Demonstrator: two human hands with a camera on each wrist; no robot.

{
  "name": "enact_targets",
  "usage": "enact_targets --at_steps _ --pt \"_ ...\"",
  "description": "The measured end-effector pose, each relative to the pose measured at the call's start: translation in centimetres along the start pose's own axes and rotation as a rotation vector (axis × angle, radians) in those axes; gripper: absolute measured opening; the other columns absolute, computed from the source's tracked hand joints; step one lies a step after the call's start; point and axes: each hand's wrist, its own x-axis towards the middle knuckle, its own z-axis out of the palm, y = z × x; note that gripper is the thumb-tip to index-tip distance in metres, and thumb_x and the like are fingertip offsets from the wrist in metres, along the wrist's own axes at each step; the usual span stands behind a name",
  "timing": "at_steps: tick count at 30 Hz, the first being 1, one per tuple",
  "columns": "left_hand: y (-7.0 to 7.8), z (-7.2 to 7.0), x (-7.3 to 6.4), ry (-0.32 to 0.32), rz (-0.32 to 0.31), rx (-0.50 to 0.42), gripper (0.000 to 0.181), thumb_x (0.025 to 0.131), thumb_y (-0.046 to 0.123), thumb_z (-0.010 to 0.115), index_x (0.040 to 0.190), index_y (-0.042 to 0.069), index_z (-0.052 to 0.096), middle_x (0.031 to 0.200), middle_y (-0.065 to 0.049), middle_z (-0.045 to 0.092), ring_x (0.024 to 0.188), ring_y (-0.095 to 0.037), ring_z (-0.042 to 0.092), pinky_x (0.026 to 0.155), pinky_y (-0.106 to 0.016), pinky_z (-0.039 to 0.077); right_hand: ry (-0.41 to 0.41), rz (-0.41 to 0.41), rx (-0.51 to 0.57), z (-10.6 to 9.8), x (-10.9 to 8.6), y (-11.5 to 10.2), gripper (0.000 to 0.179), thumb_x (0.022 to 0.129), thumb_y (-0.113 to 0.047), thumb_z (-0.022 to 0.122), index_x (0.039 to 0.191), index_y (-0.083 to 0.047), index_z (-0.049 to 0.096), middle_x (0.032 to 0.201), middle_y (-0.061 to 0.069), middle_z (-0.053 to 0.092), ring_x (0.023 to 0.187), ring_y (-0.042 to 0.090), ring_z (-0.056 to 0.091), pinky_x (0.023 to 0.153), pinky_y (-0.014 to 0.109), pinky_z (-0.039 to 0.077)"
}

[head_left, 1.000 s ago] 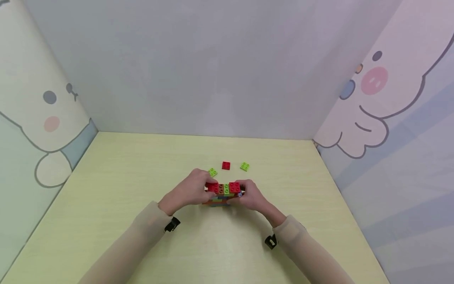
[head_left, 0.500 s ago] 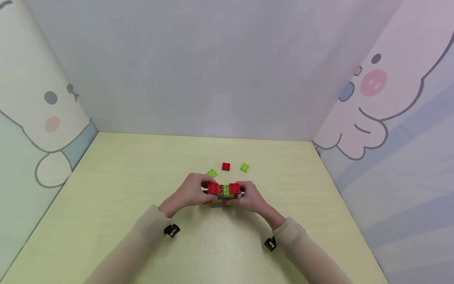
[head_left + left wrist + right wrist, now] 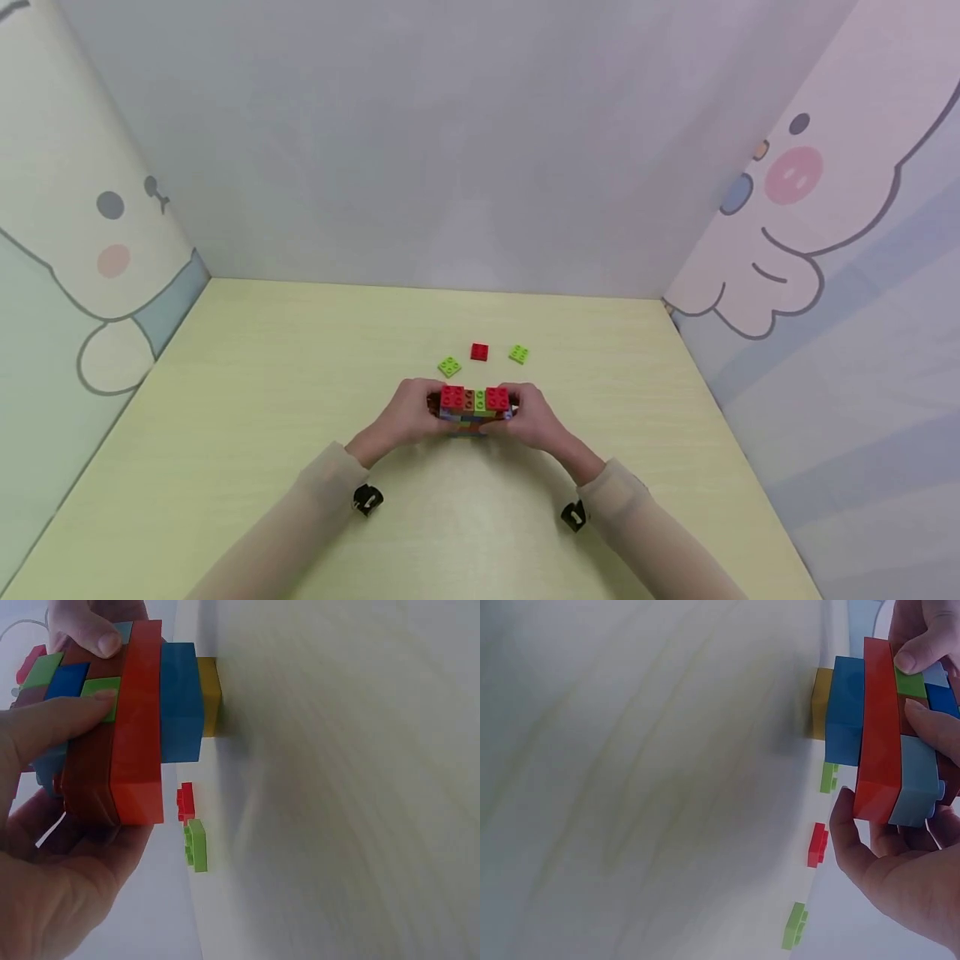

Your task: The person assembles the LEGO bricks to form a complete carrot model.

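A multicoloured brick stack stands on the pale yellow-green table, with red, orange and green bricks on top. My left hand grips its left end and my right hand grips its right end. In the left wrist view the stack rests on a yellow bottom brick, with blue and a wide red layer above it; my left hand has its thumb on one side and its fingers curled round the other. In the right wrist view my right hand clasps the stack the same way.
Three loose flat bricks lie just beyond the stack: a green one, a red one and another green one. Walls with cartoon animals close the table in at the back, left and right.
My left hand has drawn back from beside the loose green brick and settled lower on the stack's left end. The right hand and the stack have hardly moved.
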Motion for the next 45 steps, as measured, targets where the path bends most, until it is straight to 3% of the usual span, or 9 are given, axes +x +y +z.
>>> enact_targets --at_steps 8,13,21,26,30,36,40,45 --pt "-0.5 0.1 0.0 -0.022 -0.043 -0.058 0.039 0.068 0.012 0.087 0.103 0.011 0.072 0.093 0.005 0.068 0.086 -0.011 0.061 0.076 -0.031 0.051 0.002 -0.017 -0.023 0.8 1.3 4.1 0.037 0.071 -0.011 0.085 0.105 -0.006 0.068 0.097 -0.001 0.068 0.086 0.013 0.061 0.077 0.031 0.051" --pt "-0.6 0.2 0.0 -0.008 -0.039 -0.042 0.039 0.067 0.011 0.088 0.103 0.011 0.072 0.093 0.005 0.069 0.087 -0.011 0.061 0.078 -0.032 0.05 -0.05 -0.022 -0.068 0.5 1.5 5.1 0.043 0.072 -0.021 0.085 0.11 -0.009 0.068 0.1 -0.004 0.068 0.085 0.012 0.061 0.078 0.03 0.05" --pt "-0.3 0.2 -0.1 -0.007 -0.063 -0.04 0.039 0.066 0.01 0.088 0.102 0.01 0.073 0.092 0.005 0.07 0.087 -0.01 0.062 0.081 -0.034 0.049 -0.212 0.032 -0.155 -1.6 1.4 6.4 0.036 0.074 -0.03 0.083 0.106 -0.02 0.072 0.091 -0.012 0.068 0.077 0.012 0.061 0.071 0.029 0.052" --pt "-0.2 0.4 -0.1 -0.006 -0.052 -0.051 0.04 0.067 0.01 0.088 0.104 0.009 0.072 0.094 0.003 0.07 0.089 -0.012 0.062 0.082 -0.034 0.049 -0.268 -0.018 -0.259 -3.9 2.2 6.0 0.021 0.077 -0.016 0.081 0.097 -0.015 0.075 0.086 -0.008 0.068 0.076 0.012 0.061 0.069 0.031 0.051" --pt "-0.2 0.5 -0.2 0.0 -0.056 -0.04 0.039 0.067 0.011 0.088 0.103 0.008 0.072 0.093 0.003 0.07 0.088 -0.011 0.062 0.08 -0.033 0.05 -0.241 -0.04 -0.374 -4.7 3.6 5.9 0.015 0.081 -0.01 0.077 0.095 -0.012 0.075 0.086 -0.005 0.069 0.077 0.009 0.061 0.071 0.029 0.051" --pt "-0.2 0.3 -0.4 -0.014 -0.055 -0.039 0.039 0.067 0.009 0.087 0.102 0.006 0.071 0.092 0.002 0.07 0.086 -0.011 0.063 0.078 -0.032 0.051 -0.167 -0.09 -0.54 -4.0 5.8 5.9 0.015 0.083 -0.009 0.074 0.097 -0.006 0.074 0.09 0.0 0.069 0.079 0.01 0.062 0.073 0.028 0.051" --pt "-0.1 0.4 -0.3 -0.021 -0.047 -0.039 0.04 0.067 0.009 0.087 0.103 0.006 0.071 0.093 0.001 0.07 0.088 -0.011 0.063 0.079 -0.032 0.05 -0.108 -0.113 -0.591 -3.6 6.8 5.9 0.014 0.081 -0.007 0.074 0.095 -0.002 0.073 0.088 0.005 0.069 0.079 0.016 0.062 0.073 0.033 0.051" --pt "0.2 0.5 -0.1 -0.034 -0.038 -0.025 0.04 0.067 0.011 0.087 0.104 0.006 0.071 0.093 0.002 0.07 0.088 -0.011 0.063 0.079 -0.03 0.05 -0.06 -0.071 -0.641 -3.2 8.1 6.5 0.018 0.084 -0.012 0.073 0.099 -0.003 0.072 0.091 0.005 0.068 0.082 0.017 0.061 0.076 0.033 0.05"
